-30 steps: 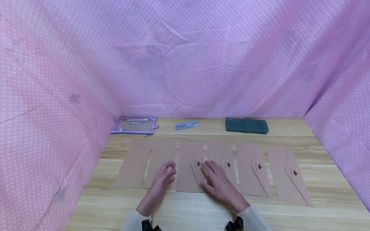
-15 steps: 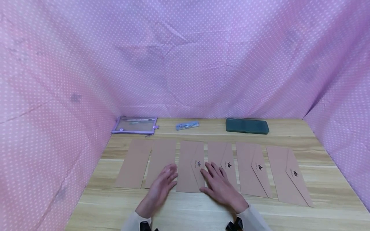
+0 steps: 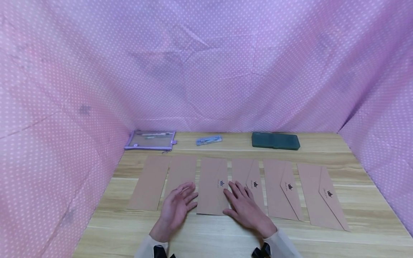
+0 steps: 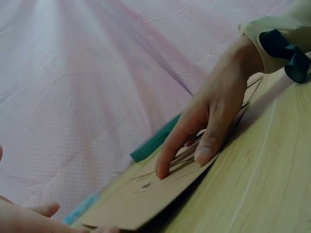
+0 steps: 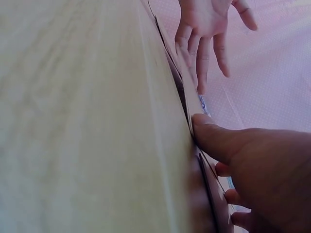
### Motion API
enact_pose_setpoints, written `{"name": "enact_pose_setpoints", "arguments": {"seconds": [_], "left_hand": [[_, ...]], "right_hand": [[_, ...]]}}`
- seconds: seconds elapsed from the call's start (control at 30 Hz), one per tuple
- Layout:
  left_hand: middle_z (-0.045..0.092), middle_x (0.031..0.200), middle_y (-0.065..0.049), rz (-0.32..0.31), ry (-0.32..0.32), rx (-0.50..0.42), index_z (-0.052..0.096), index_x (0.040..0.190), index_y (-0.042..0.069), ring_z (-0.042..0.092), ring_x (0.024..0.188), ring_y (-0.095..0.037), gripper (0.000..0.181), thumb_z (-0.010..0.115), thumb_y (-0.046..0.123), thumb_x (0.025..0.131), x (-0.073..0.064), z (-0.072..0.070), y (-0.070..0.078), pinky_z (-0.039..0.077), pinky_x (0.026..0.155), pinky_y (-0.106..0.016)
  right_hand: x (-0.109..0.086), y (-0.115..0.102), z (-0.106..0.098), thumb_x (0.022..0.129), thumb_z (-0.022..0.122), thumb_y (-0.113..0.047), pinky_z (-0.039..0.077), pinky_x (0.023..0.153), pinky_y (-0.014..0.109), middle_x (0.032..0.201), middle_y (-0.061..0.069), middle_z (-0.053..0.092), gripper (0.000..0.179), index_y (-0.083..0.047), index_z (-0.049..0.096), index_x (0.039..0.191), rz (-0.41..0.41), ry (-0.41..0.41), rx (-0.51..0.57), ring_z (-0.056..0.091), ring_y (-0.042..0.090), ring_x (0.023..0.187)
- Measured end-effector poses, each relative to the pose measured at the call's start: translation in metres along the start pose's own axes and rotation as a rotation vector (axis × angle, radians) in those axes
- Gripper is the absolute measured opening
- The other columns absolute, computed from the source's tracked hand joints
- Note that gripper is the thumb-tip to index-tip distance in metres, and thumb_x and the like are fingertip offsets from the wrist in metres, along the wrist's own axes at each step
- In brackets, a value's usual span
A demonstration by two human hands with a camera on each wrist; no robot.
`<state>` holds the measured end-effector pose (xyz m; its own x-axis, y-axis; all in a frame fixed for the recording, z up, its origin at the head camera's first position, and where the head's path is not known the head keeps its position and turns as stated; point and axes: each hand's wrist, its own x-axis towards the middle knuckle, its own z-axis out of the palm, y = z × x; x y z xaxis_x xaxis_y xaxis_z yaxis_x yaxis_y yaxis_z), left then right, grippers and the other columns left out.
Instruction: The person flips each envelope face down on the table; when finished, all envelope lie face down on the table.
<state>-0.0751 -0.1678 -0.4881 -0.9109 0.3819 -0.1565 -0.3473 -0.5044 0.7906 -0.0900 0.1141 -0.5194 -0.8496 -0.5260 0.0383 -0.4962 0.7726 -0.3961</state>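
Note:
Several brown paper envelopes lie in a row on the wooden table. The middle-left envelope [image 3: 209, 182] shows a small crown print; in the left wrist view this envelope [image 4: 141, 204] has an edge raised, with dark shadow beneath. My left hand [image 3: 175, 209] is palm-up at its left edge, fingers loosely spread, over the plain envelope [image 3: 184, 170]. Its fingertips meet the raised edge in the left wrist view. My right hand [image 3: 243, 206] rests at that envelope's right side, over the neighbouring crown-printed envelope [image 3: 242, 170], fingers lightly bent and thumb near the front corner.
Along the back lie a purple-edged clear pouch [image 3: 151, 147] with pens, a small blue packet [image 3: 209, 140] and a dark green case [image 3: 275, 141]. Two more crown-printed envelopes lie right, one plain envelope [image 3: 150, 182] far left. Pink dotted cloth [image 3: 206, 71] surrounds the table.
My left hand has turned palm-up and shifted slightly left. The middle-left envelope now looks tilted, its flap line fainter. My right hand moved slightly right at first, then stayed in place.

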Motion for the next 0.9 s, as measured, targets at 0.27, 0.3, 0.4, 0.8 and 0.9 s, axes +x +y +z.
{"name": "enact_pose_setpoints", "arguments": {"seconds": [0.27,0.3,0.4,0.8,0.9], "left_hand": [[0.06,0.137,-0.003,0.032,-0.12,-0.052,0.044,0.137,0.013,0.054,0.129,-0.021,0.044,0.012,0.02,0.108,0.002,-0.004,-0.003,0.046,0.11,-0.036],[0.059,0.138,-0.004,0.034,-0.133,-0.06,0.043,0.137,0.013,0.055,0.129,-0.021,0.044,0.011,0.02,0.108,0.002,-0.004,-0.004,0.046,0.11,-0.035],[0.057,0.141,-0.006,0.041,-0.147,-0.069,0.042,0.138,0.013,0.054,0.13,-0.021,0.045,0.01,0.02,0.108,0.003,-0.004,-0.005,0.046,0.11,-0.035],[0.049,0.148,-0.012,0.06,-0.178,-0.072,0.038,0.143,0.011,0.052,0.133,-0.023,0.047,0.009,0.02,0.107,0.001,0.0,0.001,0.047,0.11,-0.035],[0.051,0.148,-0.012,0.062,-0.195,-0.099,0.04,0.142,0.013,0.053,0.133,-0.023,0.048,0.007,0.02,0.108,0.001,0.002,0.002,0.046,0.111,-0.036]], "right_hand": [[0.0,-0.001,-0.001,0.095,0.063,-0.044,0.029,0.114,0.066,0.159,0.02,0.037,0.065,-0.009,0.048,0.147,-0.001,-0.015,0.004,0.031,0.042,0.148],[0.001,0.0,-0.001,0.094,0.064,-0.044,0.029,0.115,0.066,0.159,0.019,0.037,0.065,-0.009,0.048,0.147,0.002,-0.02,0.008,0.031,0.042,0.148],[0.002,-0.001,-0.003,0.094,0.064,-0.043,0.028,0.116,0.066,0.159,0.019,0.037,0.065,-0.009,0.048,0.147,0.014,-0.034,0.029,0.03,0.042,0.148],[0.009,-0.015,-0.011,0.097,0.06,-0.048,0.026,0.12,0.062,0.163,0.015,0.031,0.071,-0.011,0.038,0.154,0.022,-0.045,0.321,0.028,0.037,0.152],[0.015,-0.019,-0.013,0.098,0.059,-0.046,0.024,0.122,0.06,0.167,0.014,0.024,0.075,-0.011,0.031,0.157,0.042,-0.055,0.418,0.024,0.035,0.154]]}}
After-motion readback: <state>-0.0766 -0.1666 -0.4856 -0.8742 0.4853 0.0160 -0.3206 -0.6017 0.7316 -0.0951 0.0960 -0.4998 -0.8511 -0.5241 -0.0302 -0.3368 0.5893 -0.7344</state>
